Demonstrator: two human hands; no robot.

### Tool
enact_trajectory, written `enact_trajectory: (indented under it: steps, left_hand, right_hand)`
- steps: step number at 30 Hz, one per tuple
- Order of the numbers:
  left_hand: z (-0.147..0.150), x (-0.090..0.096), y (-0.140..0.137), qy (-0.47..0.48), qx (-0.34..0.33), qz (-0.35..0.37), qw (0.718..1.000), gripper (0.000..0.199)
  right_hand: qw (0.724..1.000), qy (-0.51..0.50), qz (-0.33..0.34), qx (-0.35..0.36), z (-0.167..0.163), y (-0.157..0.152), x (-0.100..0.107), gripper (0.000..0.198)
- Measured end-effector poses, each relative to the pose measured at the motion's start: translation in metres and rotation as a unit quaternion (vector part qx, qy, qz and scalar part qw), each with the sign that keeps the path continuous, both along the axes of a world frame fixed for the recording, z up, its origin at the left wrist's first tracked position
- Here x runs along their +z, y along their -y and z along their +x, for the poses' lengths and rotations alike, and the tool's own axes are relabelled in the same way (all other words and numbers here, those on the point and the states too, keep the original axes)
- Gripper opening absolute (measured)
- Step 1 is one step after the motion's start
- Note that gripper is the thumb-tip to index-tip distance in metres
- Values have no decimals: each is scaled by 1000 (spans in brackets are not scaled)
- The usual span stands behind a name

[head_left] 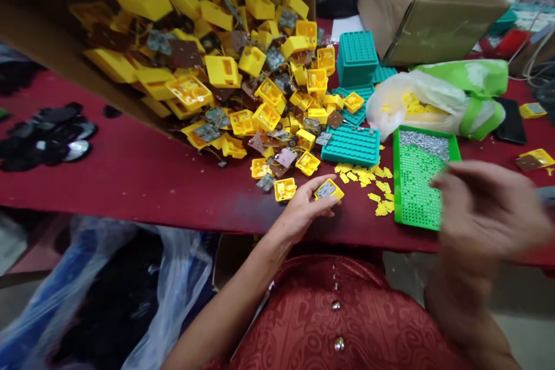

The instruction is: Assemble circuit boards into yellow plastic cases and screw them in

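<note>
Near the front edge of the table, my left hand (306,205) is closed around a small yellow plastic case (328,189) with a grey plate in its top. My right hand (494,208) is raised over the right side of a green perforated tray (418,185), smeared by motion, so its fingers do not show clearly. Small silvery screws (425,143) fill the far end of that tray. Loose flat yellow pieces (381,205) lie between the case and the tray. Another open yellow case (285,189) sits just left of my left hand.
A big tipped cardboard box (143,107) spills a heap of yellow cases (221,71). Teal ridged trays (351,147) stand beside the heap. Behind the green tray is a white plastic bag (390,101); farther back, an open cardboard box (442,32). Black parts (52,133) lie at left.
</note>
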State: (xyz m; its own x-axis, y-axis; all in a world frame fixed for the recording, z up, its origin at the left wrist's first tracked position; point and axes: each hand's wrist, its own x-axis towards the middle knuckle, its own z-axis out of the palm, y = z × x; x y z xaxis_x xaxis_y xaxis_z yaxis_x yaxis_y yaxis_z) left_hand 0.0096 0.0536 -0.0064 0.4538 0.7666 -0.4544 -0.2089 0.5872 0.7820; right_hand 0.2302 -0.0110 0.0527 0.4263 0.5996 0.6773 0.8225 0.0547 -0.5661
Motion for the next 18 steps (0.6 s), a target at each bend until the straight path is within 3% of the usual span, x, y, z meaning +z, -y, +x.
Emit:
enact_trajectory:
  steps: [1,3,6,8,13,18]
  left_hand:
    - [-2,-2,0,-15,5,15,1000,62]
    - [-5,-7,1,-52,18,57,997,52]
    - [-7,-14,3,-86,24,95,991,41]
    - [-8,-19,4,-60,20,69,996,41]
    - [-10,-24,1,37,33,-5,999,43]
    - [-11,-23,-2,53,18,-13,998,46]
  right_hand:
    - [999,20,-6,41,-2,-19,-5,19]
    - [982,49,-143,117,2,-63,-16,21]
    - [948,79,-296,82,15,-125,-35,19]
    - [938,98,-326,60,23,-151,-49,21]
    - [930,125,-346,21,30,-165,-72,36]
    - [915,133,-380,8,21,-157,-59,35]
